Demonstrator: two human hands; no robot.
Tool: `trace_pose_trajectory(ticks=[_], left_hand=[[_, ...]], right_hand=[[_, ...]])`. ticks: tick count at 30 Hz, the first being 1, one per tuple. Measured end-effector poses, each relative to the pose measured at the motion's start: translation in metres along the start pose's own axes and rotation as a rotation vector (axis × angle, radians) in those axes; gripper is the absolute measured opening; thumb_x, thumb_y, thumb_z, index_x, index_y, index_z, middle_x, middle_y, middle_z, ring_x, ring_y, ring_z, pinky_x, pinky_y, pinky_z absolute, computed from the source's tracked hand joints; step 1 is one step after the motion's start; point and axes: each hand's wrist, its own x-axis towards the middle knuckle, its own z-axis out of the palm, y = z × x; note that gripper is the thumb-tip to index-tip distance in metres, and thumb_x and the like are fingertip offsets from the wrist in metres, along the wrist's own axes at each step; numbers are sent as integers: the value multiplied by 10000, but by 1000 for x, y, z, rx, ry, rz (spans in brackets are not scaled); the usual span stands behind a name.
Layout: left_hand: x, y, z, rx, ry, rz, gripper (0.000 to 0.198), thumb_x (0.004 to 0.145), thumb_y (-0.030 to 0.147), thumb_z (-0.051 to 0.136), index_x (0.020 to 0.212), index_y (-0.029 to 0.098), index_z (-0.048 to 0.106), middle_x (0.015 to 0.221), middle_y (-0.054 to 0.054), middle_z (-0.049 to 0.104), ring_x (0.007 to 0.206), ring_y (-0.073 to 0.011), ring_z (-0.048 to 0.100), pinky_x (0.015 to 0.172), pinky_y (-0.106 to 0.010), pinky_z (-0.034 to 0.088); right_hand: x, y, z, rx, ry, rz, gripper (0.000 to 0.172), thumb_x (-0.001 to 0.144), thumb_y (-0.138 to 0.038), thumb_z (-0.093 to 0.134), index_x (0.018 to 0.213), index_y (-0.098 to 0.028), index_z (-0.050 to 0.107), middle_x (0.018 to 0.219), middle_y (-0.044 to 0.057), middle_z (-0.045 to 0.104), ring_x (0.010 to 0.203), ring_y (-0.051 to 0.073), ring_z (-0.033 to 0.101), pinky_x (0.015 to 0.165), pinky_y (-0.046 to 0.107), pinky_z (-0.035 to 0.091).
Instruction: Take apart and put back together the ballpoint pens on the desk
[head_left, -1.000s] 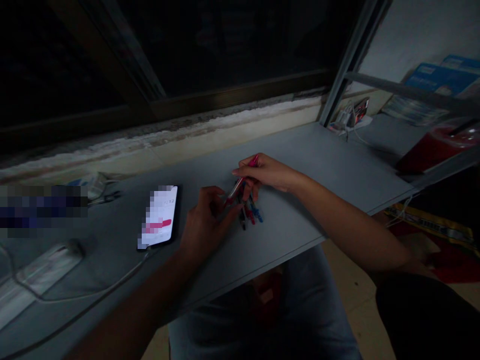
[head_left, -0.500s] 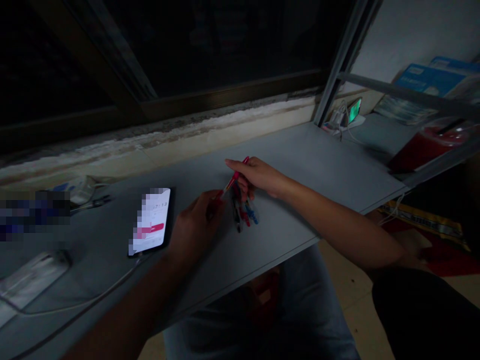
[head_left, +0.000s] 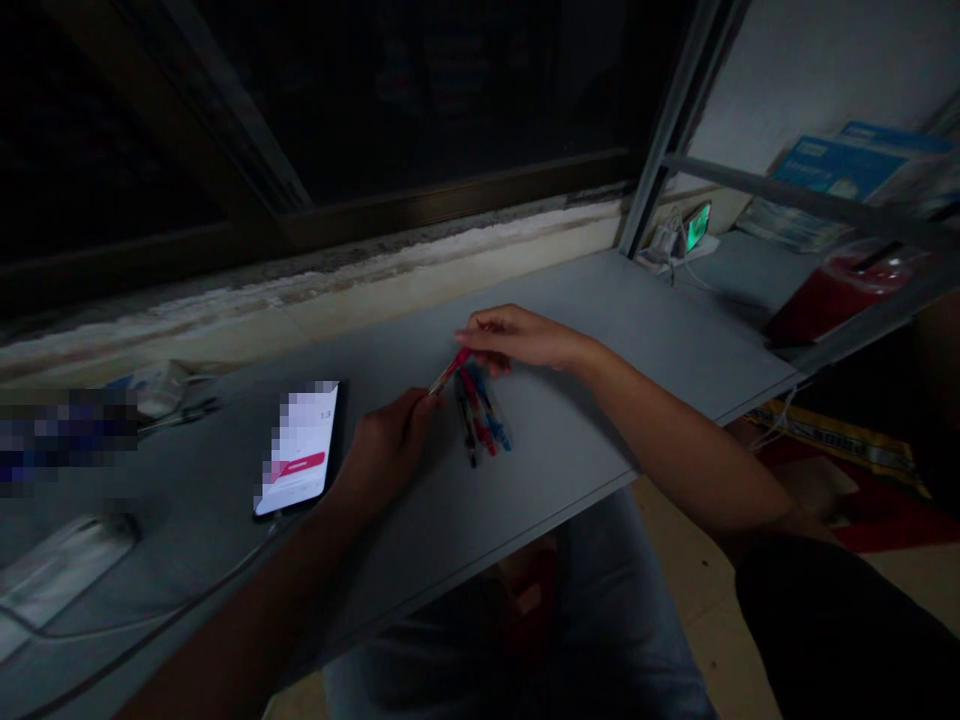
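A slim pen [head_left: 445, 377] with a clear barrel and a pinkish-red end slants between my two hands above the desk. My left hand [head_left: 394, 432] is closed, pinching the lower, clear end of the barrel. Fingers of my right hand [head_left: 514, 338] close on the red upper end, the hand bent over from the right. Just below lie several pens side by side: a black one [head_left: 468, 428], a red one [head_left: 484, 432] and a blue one [head_left: 502, 428]. Their far ends are partly hidden by my right hand.
Left of my hands lies a lit phone [head_left: 300, 450] with a cable. A white power strip [head_left: 71, 560] is at the far left. On the right stand a metal frame post [head_left: 660, 150], a red container [head_left: 832, 290], a small green-lit screen [head_left: 698, 228] and blue boxes [head_left: 832, 165].
The pen and both hands have shifted slightly left. My right hand's fingers have moved to the pen's red end, which no longer sticks out above the hand. The pens on the desk stay put.
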Motion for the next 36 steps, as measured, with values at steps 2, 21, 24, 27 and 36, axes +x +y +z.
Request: trace_pose_trajectory(ticks=[2, 21, 24, 27, 36], left_hand=[[2, -3, 0, 17, -21, 3, 415, 1042, 423, 388, 999, 142, 690, 678, -17, 654, 523, -153, 582, 527, -251, 387], [3, -4, 4, -35, -20, -25, 423, 1056, 445, 357, 1056, 163, 672, 806, -41, 726, 639, -178, 661, 617, -269, 455], [3, -5, 5, -48, -44, -24, 414, 1059, 455, 364, 1029, 171, 663, 747, -18, 690, 619, -176, 644, 615, -273, 452], [2, -6, 7, -55, -68, 9, 400, 1058, 445, 377, 945, 177, 652, 716, -12, 663, 611, -172, 633, 622, -279, 445], [2, -6, 9, -93, -97, 42, 355, 1059, 438, 431, 1026, 186, 679, 801, -16, 699, 670, -165, 646, 662, -281, 451]], right_hand=[[0, 1, -5, -34, -4, -18, 331, 918, -393, 723, 753, -165, 550, 624, -43, 578, 511, 67, 539, 468, 181, 423], [2, 9, -20, -33, 2, -77, 195, 805, -268, 786, 859, -133, 657, 706, -26, 629, 652, 92, 552, 606, 224, 433], [2, 5, -19, 83, 30, -155, 220, 750, -206, 813, 894, -137, 661, 773, -22, 660, 675, 80, 554, 654, 228, 462], [2, 2, -17, 155, 53, -172, 180, 759, -177, 782, 871, -150, 645, 773, -23, 651, 676, 82, 555, 659, 232, 481], [3, -1, -15, 194, 268, -175, 258, 780, -177, 747, 1006, -171, 622, 818, -17, 627, 674, 95, 569, 601, 240, 478]])
